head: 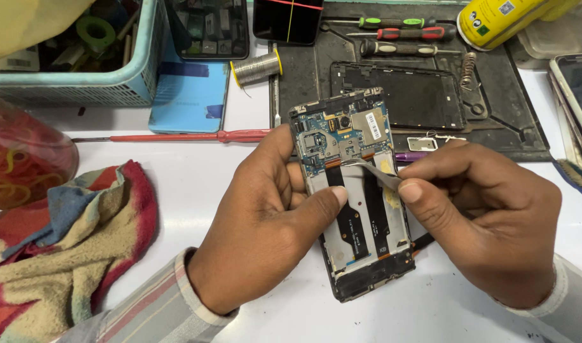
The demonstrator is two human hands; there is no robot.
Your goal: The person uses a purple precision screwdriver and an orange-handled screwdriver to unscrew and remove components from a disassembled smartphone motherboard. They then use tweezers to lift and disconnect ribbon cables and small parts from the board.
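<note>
Left hand [265, 222] grips opened phone [354, 190], right hand [488, 216] pinches tweezers [373, 173], seemingly metal, white cluttered workbench [240, 165].

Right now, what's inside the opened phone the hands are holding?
The opened black-framed phone shows a blue circuit board on top and two black flex ribbons below. The left hand covers its left edge.

Both hands meet palms-down, left hand [265, 219] curled with thumb extended, right hand [488, 219] pinched.
</note>
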